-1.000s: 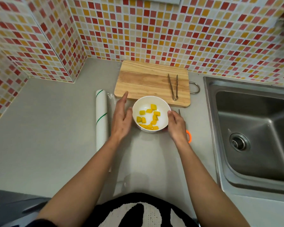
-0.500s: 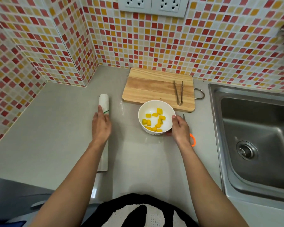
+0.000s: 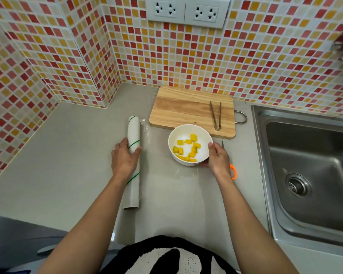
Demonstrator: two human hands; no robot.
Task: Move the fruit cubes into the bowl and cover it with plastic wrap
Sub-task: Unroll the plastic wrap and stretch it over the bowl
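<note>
While both hands keep their earlier holds, left hand [image 3: 125, 158] clasps plastic wrap roll [image 3: 133, 135], right hand [image 3: 218, 160] steadies bowl [image 3: 186, 133].

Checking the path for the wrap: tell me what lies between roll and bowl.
Head view: between roll and bowl, only a loose strip of clear film on the counter.

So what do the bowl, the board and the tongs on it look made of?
Bowl: glossy white, probably glazed ceramic, possibly melamine. Board: pale unfinished-looking wood, with visible grain bands. Tongs: thin, dull brownish, maybe metal or bamboo; too small to tell.
</note>
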